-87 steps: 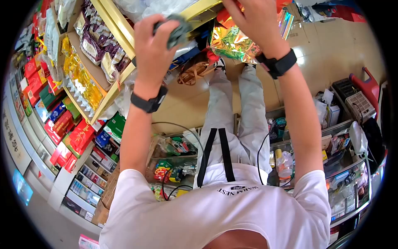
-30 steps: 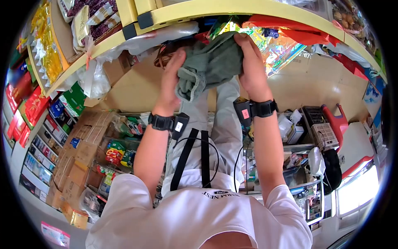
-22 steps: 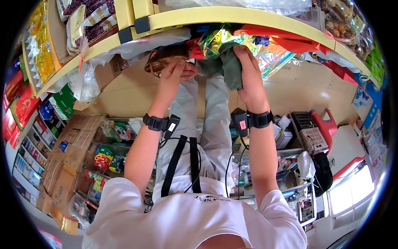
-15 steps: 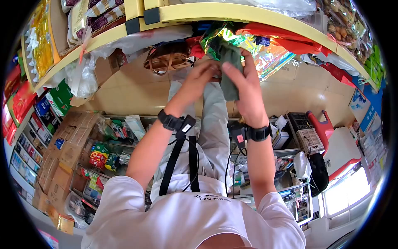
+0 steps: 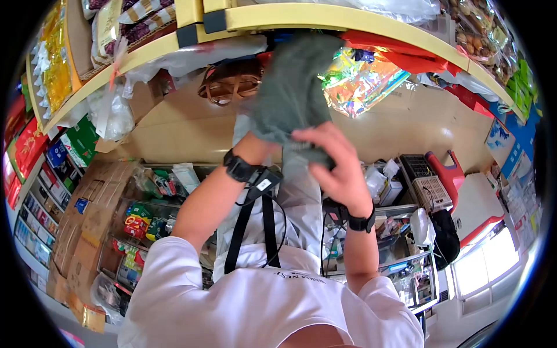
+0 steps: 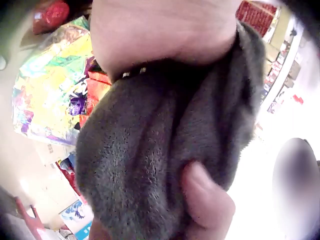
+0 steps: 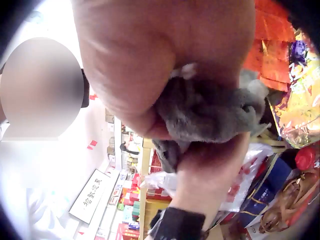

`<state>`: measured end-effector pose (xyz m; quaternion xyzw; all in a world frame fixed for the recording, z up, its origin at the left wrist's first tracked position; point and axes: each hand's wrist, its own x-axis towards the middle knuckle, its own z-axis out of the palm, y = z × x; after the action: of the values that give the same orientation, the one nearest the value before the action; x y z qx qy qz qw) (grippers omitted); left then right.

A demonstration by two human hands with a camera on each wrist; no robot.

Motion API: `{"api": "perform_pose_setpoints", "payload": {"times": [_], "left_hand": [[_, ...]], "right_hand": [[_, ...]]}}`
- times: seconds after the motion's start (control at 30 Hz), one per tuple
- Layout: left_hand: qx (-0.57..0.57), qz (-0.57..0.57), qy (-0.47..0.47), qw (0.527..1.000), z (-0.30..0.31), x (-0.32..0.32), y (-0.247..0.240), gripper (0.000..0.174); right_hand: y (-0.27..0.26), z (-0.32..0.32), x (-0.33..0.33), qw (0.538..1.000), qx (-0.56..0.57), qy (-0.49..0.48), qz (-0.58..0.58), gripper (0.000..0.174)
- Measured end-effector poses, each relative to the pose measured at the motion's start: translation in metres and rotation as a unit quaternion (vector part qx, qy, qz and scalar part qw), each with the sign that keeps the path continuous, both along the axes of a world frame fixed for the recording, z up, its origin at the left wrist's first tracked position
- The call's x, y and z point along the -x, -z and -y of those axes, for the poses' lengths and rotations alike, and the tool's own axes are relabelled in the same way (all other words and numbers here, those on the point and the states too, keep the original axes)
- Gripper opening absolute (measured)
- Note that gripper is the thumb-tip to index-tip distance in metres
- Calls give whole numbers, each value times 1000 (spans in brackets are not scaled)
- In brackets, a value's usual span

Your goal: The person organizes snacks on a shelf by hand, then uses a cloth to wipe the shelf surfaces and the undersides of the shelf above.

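Note:
A grey-green, soft plush cloth [image 5: 293, 87] with folds hangs out in front of me, blurred in the head view. The left hand [image 5: 256, 148] goes into or under it; the wrist shows at its edge while the fingers are hidden. In the left wrist view the cloth [image 6: 140, 155] wraps over that hand, and a right thumb [image 6: 202, 190] presses on its fuzzy surface. My right hand [image 5: 342, 162] grips the cloth's near edge with thumb and fingers. The right wrist view shows the cloth [image 7: 210, 117] bunched under the right palm, close to the left forearm.
A yellow-edged shelf [image 5: 325, 20] crosses just beyond the hands. Under it hang a shiny iridescent bag [image 5: 360, 84] and a brown strapped bag [image 5: 232, 84]. Glass display cases [image 5: 400, 232] stand behind, near the legs; cardboard boxes [image 5: 93, 214] are stacked at left.
The cloth, held folded in the right hand half a second ago, is now spread out over the left hand. The right hand has moved down and nearer to its lower edge.

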<state>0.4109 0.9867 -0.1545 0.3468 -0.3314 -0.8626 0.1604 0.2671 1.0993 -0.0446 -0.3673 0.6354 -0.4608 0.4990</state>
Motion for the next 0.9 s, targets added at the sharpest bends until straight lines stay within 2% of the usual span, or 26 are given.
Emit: {"api": "perform_pose_setpoints", "payload": {"times": [0.03, 0.07, 0.13, 0.17, 0.2, 0.23, 0.27, 0.37, 0.47, 0.53, 0.57, 0.63, 0.67, 0.73, 0.83, 0.9], "left_hand": [[17, 6, -9, 1000, 3, 1, -4, 58], [17, 5, -9, 1000, 8, 2, -7, 58], [107, 47, -40, 992, 23, -4, -14, 51], [108, 49, -36, 992, 31, -5, -16, 51], [442, 164, 15, 882, 41, -4, -17, 47], [715, 253, 64, 648, 46, -2, -14, 43], [715, 252, 68, 648, 48, -2, -8, 43], [720, 253, 122, 635, 48, 4, 11, 43], [713, 281, 133, 628, 47, 18, 20, 43], [744, 324, 130, 569, 53, 26, 25, 46], [743, 325, 134, 569, 55, 29, 26, 46], [722, 309, 89, 613, 56, 38, 26, 48], [722, 310, 89, 612, 55, 39, 26, 48], [764, 293, 79, 569, 52, 42, 28, 50], [731, 321, 124, 589, 47, 39, 33, 48], [742, 306, 117, 584, 48, 39, 42, 47]], "right_hand": [[7, -3, 0, 998, -4, 61, -26, 53], [11, -3, -6, 985, -28, 168, 15, 51], [27, 1, 5, 979, -85, 178, -60, 46], [38, 9, 6, 969, -76, 215, -96, 43], [49, 19, 6, 956, -69, 252, -131, 40], [62, 34, 7, 938, -64, 303, -158, 31], [70, 48, 9, 925, -70, 349, -133, 25], [105, 74, 24, 913, -79, 355, -184, 24], [109, 92, 29, 915, -80, 374, -124, 25], [108, 95, 26, 924, -12, 367, -107, 30], [107, 94, 24, 924, -14, 368, -105, 30], [103, 95, 22, 935, 13, 272, -228, 38], [107, 97, 20, 935, 14, 271, -227, 38], [114, 105, 15, 908, 55, 242, -339, 42], [115, 110, 8, 912, 47, 252, -321, 43], [121, 112, 7, 911, 43, 254, -323, 44]]}}
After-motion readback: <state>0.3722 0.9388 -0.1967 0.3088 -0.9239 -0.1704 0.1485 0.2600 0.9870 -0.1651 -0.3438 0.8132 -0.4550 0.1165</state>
